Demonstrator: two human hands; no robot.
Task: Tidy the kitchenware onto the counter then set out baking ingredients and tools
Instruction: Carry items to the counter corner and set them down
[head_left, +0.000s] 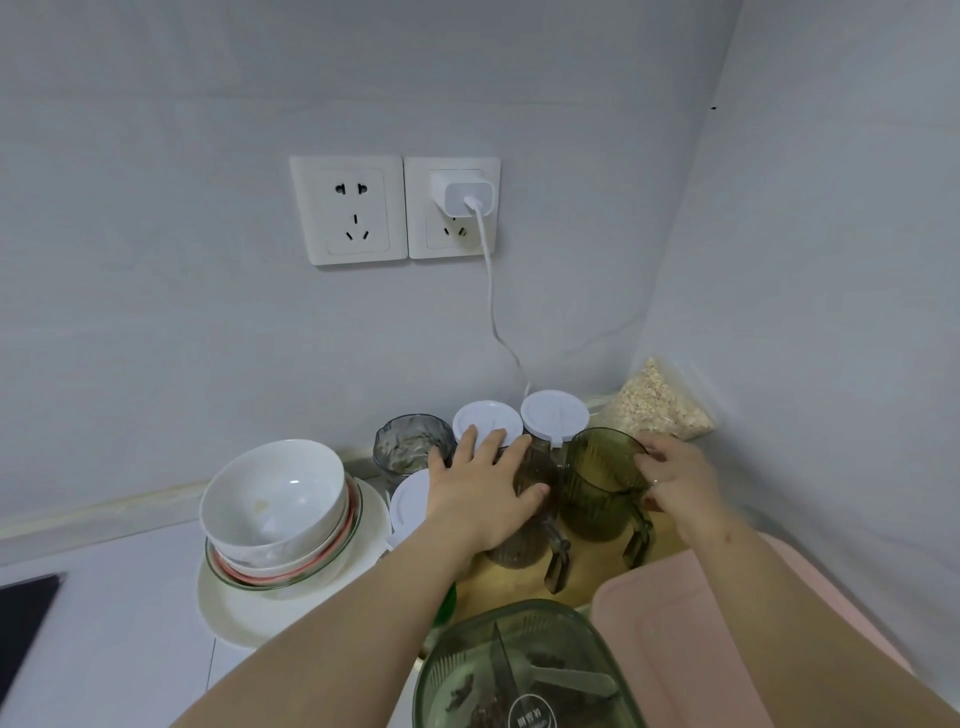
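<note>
Two green ribbed glass mugs stand side by side on a wooden board (597, 571) in the counter's corner. My left hand (483, 493) lies over the top of the left mug (519, 551), fingers spread across its rim. My right hand (675, 483) grips the rim of the right mug (597, 493) with thumb and fingers. Behind them stand two jars with white lids (556, 415), and a third white lid (410, 504) shows beside my left wrist.
A stack of white bowls (275, 499) sits on a plate at left. A smoky glass cup (410, 447) stands by the wall. A bag of oats (660, 405) leans in the corner. A pink tray (675, 623) and a green utensil container (524, 670) lie close in front. A charger cable (491, 291) hangs down.
</note>
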